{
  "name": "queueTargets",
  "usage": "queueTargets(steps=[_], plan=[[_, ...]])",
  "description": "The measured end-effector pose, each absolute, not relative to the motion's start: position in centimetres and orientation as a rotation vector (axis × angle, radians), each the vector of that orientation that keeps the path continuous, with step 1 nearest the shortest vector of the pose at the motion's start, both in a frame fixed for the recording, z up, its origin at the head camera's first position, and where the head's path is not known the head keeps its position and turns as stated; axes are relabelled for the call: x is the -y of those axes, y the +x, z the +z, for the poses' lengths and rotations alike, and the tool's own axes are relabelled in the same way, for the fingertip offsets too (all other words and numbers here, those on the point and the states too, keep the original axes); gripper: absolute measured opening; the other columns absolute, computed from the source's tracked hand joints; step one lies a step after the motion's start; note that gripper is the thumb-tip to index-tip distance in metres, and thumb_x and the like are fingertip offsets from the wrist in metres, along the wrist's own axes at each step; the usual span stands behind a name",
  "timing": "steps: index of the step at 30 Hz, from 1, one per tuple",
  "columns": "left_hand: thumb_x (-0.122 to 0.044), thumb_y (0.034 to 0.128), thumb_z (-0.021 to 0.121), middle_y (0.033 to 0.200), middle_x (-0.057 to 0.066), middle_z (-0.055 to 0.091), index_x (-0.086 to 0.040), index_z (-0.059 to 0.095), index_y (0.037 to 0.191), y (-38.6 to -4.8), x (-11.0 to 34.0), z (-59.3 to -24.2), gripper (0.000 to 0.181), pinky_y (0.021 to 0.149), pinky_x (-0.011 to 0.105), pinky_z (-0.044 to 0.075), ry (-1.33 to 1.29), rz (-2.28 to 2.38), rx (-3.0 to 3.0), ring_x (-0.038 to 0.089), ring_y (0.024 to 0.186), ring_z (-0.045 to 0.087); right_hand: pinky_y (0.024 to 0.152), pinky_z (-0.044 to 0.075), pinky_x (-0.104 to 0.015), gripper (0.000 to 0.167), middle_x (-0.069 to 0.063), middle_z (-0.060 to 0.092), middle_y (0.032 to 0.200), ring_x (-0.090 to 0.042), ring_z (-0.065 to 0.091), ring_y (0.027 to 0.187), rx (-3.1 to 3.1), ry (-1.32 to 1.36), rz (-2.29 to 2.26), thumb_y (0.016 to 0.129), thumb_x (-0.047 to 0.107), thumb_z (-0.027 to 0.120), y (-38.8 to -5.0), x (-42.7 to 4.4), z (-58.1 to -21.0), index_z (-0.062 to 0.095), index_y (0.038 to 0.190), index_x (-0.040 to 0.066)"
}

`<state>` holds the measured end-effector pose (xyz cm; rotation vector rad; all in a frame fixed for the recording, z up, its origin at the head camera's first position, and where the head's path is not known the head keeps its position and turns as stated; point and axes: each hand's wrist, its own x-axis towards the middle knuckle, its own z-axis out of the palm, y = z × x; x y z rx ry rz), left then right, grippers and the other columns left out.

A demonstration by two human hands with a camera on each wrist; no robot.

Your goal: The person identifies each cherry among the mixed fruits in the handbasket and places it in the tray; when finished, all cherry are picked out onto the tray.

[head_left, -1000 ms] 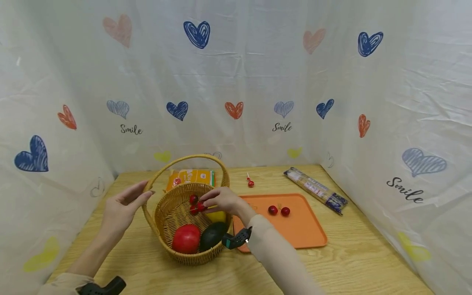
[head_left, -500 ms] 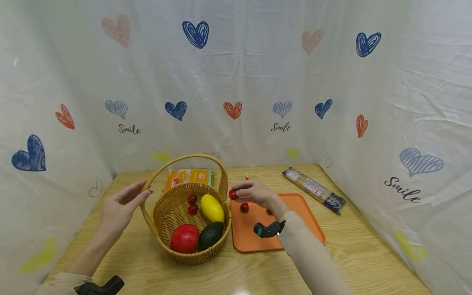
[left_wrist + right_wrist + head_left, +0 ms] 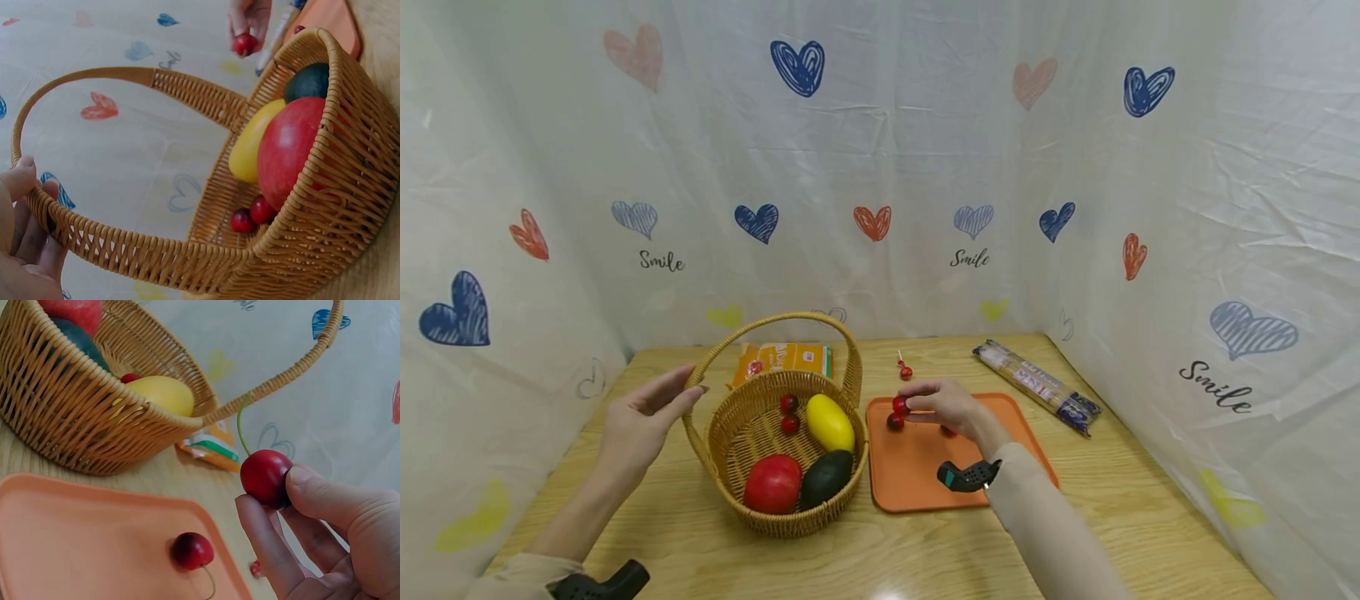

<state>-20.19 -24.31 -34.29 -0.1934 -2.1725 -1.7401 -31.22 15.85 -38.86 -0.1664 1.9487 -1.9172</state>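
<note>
My left hand [image 3: 638,421] grips the side of the wicker basket's [image 3: 718,479] handle, thumb and fingers round it. In the basket lie a red apple-like fruit [image 3: 772,483], a dark green oval fruit [image 3: 827,480], a yellow mango-like fruit [image 3: 831,422] and two cherries [image 3: 253,215]. Between thumb and fingertips, my right hand [image 3: 951,406] pinches a dark red cherry [image 3: 267,478] with a green stem. It is held above the left part of the orange tray [image 3: 917,492]. One cherry [image 3: 192,550] lies on the tray below; another [image 3: 948,431] is mostly covered by the hand.
Behind the basket lies an orange packet [image 3: 790,358]. A small red lollipop-like item [image 3: 906,372] rests on the wooden table [image 3: 865,567] behind the tray. At the back right is a long packet of noodles [image 3: 1037,385]. A heart-printed curtain [image 3: 880,167] surrounds the table.
My right hand has lifted a cherry out of the basket and carried it right, over the tray. The left hand stays on the handle.
</note>
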Motion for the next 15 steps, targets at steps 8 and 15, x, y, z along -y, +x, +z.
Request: queueTargets(steps=[8,15], plan=[[-0.017,0.0892,0.068,0.098,-0.017,0.068,-0.010,0.060,0.129,-20.1,24.3,-34.4,0.041,0.077,0.008,0.045,-0.185,-1.741,2.179,-0.005,0.096,0.059,0.094,0.044,-0.047,0.033,-0.021,0.055,0.121,-0.028,0.061,0.103,-1.962,-0.210,-1.809,0.093,-0.004,0.054,-30.6,-16.0,-40.7,0.054,0.125,-0.011],[-0.014,0.0896,0.067,0.098,-0.016,0.069,-0.009,0.060,0.129,-20.2,24.3,-34.3,0.040,0.076,0.009,0.046,-0.192,-1.746,2.164,-0.006,0.093,0.061,0.091,0.047,-0.047,0.027,-0.016,0.061,0.115,-0.025,0.063,0.099,-1.996,-0.238,-1.756,0.090,-0.002,0.060,-29.9,-16.0,-42.5,0.062,0.116,-0.009]])
